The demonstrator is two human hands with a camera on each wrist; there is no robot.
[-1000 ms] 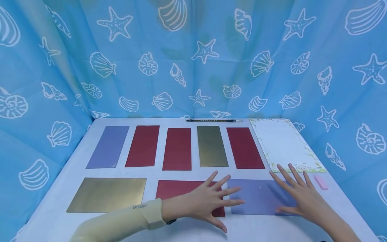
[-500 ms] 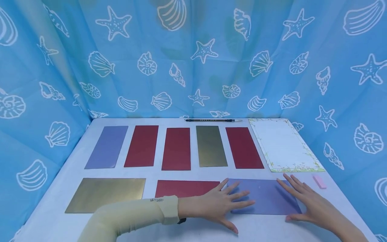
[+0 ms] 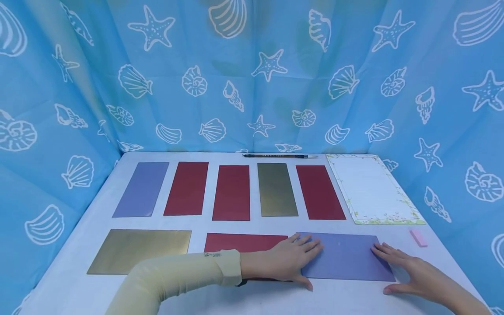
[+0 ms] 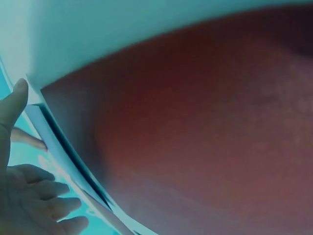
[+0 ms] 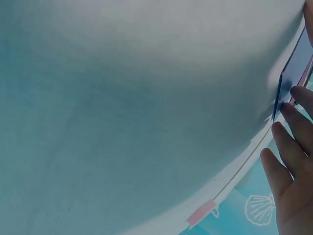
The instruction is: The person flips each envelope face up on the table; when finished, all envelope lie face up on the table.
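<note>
A purple rectangular card (image 3: 346, 258) lies flat in the front row, between my two hands. My left hand (image 3: 281, 262) reaches across a red card (image 3: 244, 241), its fingertips over the purple card's left end. The left fingers are extended and fairly close together; the thumb points toward the front edge of that card. At the purple card's right end, my right hand (image 3: 413, 271) has its fingertips at the edge, with the thumb apart and lower. In the right wrist view, the right fingers (image 5: 288, 142) are straight beside the purple card (image 5: 296, 63).
Farther left lies a gold card (image 3: 139, 251). Behind is a row of several upright-laid cards, among them another gold card (image 3: 277, 190). A brush pen (image 3: 279, 156) lies at the back, bordered paper (image 3: 372, 188) at right, and a pink eraser (image 3: 418, 238) near it.
My left hand has moved right, off the red card toward the purple card's left end, its spread fingers drawing closer together. My right hand has shifted down and right to the card's right edge.
</note>
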